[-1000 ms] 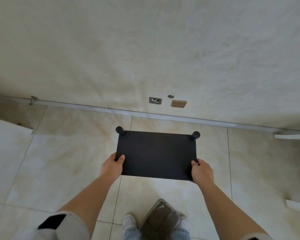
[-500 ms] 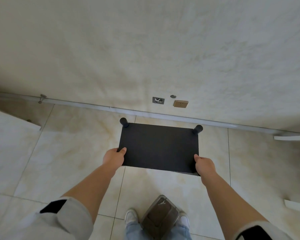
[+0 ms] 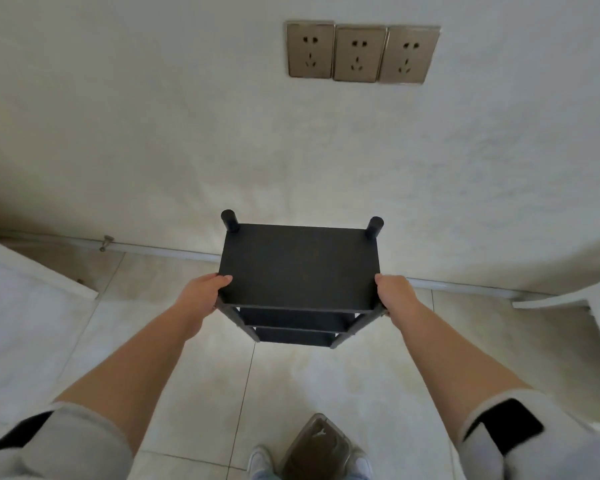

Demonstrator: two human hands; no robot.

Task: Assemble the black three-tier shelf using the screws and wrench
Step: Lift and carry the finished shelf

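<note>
While the shelf stands upright at 12 o'clock from the person's feet, close to the wall, all three tiers appear fitted. Left hand grips the top tier's near-left corner, fingers curled over the edge; right hand grips the near-right corner likewise. Risk, as judged: uneven pressure from either hand could tip or rack the frame if any screw is under-tightened. No screws or wrench are visible. Sockets sit at 12 o'clock, high.
</note>
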